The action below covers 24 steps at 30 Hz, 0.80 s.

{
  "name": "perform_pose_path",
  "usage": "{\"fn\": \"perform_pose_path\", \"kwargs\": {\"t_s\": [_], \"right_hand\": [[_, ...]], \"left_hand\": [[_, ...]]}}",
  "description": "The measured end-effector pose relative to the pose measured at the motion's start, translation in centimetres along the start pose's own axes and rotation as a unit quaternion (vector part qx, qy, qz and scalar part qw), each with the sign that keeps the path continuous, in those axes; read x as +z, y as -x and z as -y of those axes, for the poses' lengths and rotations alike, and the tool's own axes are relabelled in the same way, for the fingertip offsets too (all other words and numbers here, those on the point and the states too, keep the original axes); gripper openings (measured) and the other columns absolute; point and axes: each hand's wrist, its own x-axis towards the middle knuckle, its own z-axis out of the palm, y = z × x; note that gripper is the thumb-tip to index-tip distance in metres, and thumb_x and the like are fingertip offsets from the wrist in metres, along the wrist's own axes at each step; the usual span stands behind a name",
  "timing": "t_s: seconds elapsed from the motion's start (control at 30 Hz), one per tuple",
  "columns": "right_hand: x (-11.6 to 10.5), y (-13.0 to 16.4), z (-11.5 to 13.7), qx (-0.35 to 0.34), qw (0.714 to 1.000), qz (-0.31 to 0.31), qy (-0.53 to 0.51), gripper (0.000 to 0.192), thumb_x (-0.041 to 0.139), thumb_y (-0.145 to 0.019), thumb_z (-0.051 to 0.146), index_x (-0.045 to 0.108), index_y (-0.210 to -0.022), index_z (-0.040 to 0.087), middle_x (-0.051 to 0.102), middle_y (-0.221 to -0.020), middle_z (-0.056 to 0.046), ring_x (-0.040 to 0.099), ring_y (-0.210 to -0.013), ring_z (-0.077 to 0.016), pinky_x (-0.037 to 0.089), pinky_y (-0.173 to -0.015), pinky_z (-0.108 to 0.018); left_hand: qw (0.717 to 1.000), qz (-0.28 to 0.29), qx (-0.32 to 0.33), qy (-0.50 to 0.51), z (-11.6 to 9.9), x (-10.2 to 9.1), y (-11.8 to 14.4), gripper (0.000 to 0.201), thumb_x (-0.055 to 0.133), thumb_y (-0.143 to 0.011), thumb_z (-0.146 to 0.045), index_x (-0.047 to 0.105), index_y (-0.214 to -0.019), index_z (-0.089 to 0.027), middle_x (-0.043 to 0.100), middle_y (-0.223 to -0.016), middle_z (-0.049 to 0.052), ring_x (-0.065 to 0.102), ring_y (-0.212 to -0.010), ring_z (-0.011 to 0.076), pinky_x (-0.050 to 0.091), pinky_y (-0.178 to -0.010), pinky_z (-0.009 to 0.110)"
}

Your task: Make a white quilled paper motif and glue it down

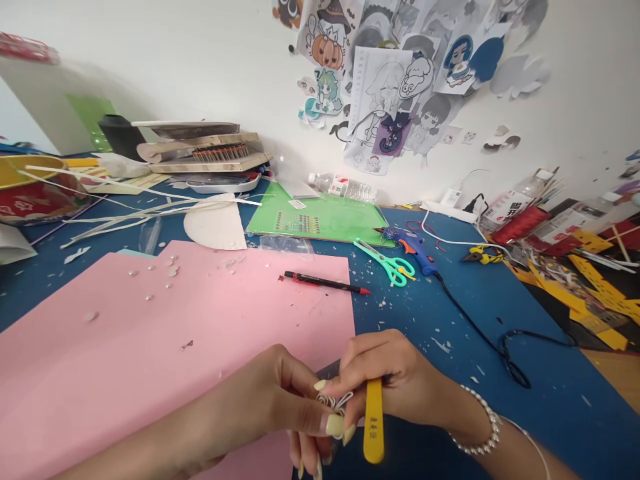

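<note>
Just in front of me, my left hand (pixel 295 400) pinches a small white coiled strip (pixel 327 401) between thumb and fingers. My right hand (pixel 383 373) meets it there, its thumb and fingertips closed at the coil's right side by a thin white loop. Tucked in that same hand is a flat yellow tool (pixel 373 427) with dark lettering, its rounded end pointing down toward me; the working end is hidden by the fingers. Partly behind the hands lies a dark grey flat piece (pixel 329 369), mostly covered.
Under my left arm spreads pink paper (pixel 240 300) with scattered pearls and a black-and-red pen (pixel 325 283). Beyond are turquoise scissors (pixel 387 261), a blue glue gun (pixel 413 250) with its black cord, and a green board (pixel 320 217). White strips (pixel 150 207) lie at left.
</note>
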Motion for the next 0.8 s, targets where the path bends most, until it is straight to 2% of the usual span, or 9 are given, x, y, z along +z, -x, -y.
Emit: {"fn": "perform_pose_path", "kwargs": {"t_s": [0.17,0.4,0.47,0.57,0.67,0.8], "right_hand": [[-0.1,-0.1,0.3,-0.005,1.0,0.009,0.019,0.019,0.063,-0.067,0.014,0.066,-0.086,0.014,0.06,-0.067,-0.005,0.057,-0.058,-0.0094,0.046,-0.05,-0.017],[-0.8,-0.3,1.3,0.003,0.998,0.016,0.054,0.027,0.066,-0.064,0.021,0.063,-0.09,0.019,0.061,-0.076,-0.003,0.056,-0.066,-0.0098,0.045,-0.059,-0.019],[-1.1,-0.4,1.5,0.004,0.998,0.005,0.067,0.025,0.066,-0.064,0.022,0.063,-0.088,0.017,0.061,-0.074,-0.003,0.056,-0.065,-0.0098,0.045,-0.058,-0.019],[-1.4,-0.4,1.4,-0.012,0.995,0.0,0.102,0.019,0.062,-0.068,0.012,0.063,-0.087,0.016,0.06,-0.073,-0.003,0.055,-0.064,-0.0089,0.044,-0.057,-0.018],[-1.5,-0.4,1.2,-0.029,0.991,0.002,0.128,0.022,0.056,-0.07,0.004,0.063,-0.088,0.016,0.06,-0.074,-0.003,0.055,-0.067,-0.009,0.044,-0.058,-0.018],[-1.8,-0.3,1.1,-0.02,0.993,-0.016,0.113,0.017,0.056,-0.073,0.011,0.062,-0.087,0.019,0.061,-0.074,-0.002,0.056,-0.067,-0.0094,0.045,-0.059,-0.02]], "left_hand": [[1.0,0.001,0.002,-0.012,0.0,-0.1,0.1,0.01,0.064,-0.066,-0.024,0.069,-0.061,-0.016,0.063,-0.049,-0.002,0.055,-0.038,0.0091,0.043,-0.045,0.018],[0.999,0.007,-0.007,-0.041,-0.5,-0.5,0.1,0.012,0.066,-0.064,-0.027,0.07,-0.067,-0.017,0.063,-0.058,-0.001,0.056,-0.047,0.0108,0.044,-0.052,0.02],[0.999,-0.001,-0.007,-0.034,-0.6,-0.6,0.0,0.012,0.066,-0.064,-0.028,0.069,-0.066,-0.016,0.062,-0.059,-0.001,0.056,-0.049,0.0106,0.045,-0.054,0.02],[0.999,-0.019,0.0,-0.033,-0.6,-0.7,-0.1,0.013,0.067,-0.062,-0.028,0.069,-0.065,-0.016,0.06,-0.056,-0.002,0.056,-0.05,0.0105,0.045,-0.053,0.02],[0.998,-0.037,0.011,-0.042,-0.6,-0.8,-0.1,0.014,0.066,-0.063,-0.027,0.069,-0.069,-0.015,0.06,-0.057,-0.001,0.055,-0.051,0.0102,0.045,-0.055,0.019],[0.998,-0.054,0.018,-0.036,-0.7,-0.8,-0.2,0.015,0.066,-0.063,-0.028,0.068,-0.065,-0.014,0.06,-0.053,-0.002,0.054,-0.049,0.0102,0.044,-0.052,0.019]]}}
